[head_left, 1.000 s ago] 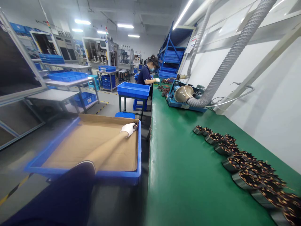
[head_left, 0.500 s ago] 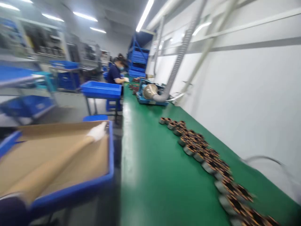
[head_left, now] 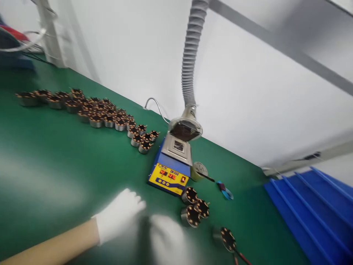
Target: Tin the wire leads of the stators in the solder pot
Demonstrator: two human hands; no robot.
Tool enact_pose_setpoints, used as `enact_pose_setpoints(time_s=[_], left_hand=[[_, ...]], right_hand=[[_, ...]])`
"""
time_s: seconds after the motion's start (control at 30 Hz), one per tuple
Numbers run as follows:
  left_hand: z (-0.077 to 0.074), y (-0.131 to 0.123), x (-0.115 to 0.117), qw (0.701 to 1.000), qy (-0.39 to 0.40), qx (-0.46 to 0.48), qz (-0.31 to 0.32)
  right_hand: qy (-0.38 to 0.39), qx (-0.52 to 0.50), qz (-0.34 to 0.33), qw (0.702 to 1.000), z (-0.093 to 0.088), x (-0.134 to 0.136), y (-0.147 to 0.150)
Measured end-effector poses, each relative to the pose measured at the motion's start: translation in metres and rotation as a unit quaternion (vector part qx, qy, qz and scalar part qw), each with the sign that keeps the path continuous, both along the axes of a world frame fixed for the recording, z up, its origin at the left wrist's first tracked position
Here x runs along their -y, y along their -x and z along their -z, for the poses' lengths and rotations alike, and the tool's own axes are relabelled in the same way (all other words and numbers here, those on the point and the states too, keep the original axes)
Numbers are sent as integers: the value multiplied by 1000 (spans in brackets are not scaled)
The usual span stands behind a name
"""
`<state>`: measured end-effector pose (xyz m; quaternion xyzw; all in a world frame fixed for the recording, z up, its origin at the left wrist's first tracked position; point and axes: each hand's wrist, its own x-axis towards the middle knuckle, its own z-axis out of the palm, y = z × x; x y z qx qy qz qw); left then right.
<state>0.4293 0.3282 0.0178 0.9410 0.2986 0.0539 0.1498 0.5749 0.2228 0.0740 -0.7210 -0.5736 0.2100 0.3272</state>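
My left hand [head_left: 120, 215], in a white glove, is over the green bench at lower centre. Its fingers look curled in. Whatever they may hold is hidden. Beside it, my right hand [head_left: 168, 241], also gloved in white, is smeared by motion, so its fingers cannot be read. Just beyond both hands is a blue and yellow solder pot [head_left: 169, 176] with red digits on its front. Close to its right front corner stand three motor stators [head_left: 191, 216] with copper windings. Farther right a stator with red and dark wires [head_left: 227, 239] lies tilted on its side.
Many stators [head_left: 96, 120] stand in a long cluster at left on the green bench [head_left: 68, 158]. A grey extraction hose [head_left: 191, 55] with a hood hangs above the pot. A small round tub [head_left: 200, 169] sits beside it. Blue ribbed trays [head_left: 311, 206] are at right.
My view has swung right, from along the bench to the solder pot. My left hand, earlier inside the cardboard-lined blue tray, is now over the bench. My right hand has come into view.
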Motion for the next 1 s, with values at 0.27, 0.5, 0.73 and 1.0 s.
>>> enact_pose_setpoints(time_s=[0.27,0.5,0.73,1.0], left_hand=[[-5,-59,36,992,97,77,8],[-13,-23,23,984,21,166,59],[-22,-15,8,992,16,123,-11],[-26,-3,-7,887,374,255,-93]], right_hand=[[194,158,203,947,17,18,-76],[-3,-223,41,974,50,10,-54],[-21,-599,80,797,61,-15,-48],[149,-746,-95,642,51,-47,-3]])
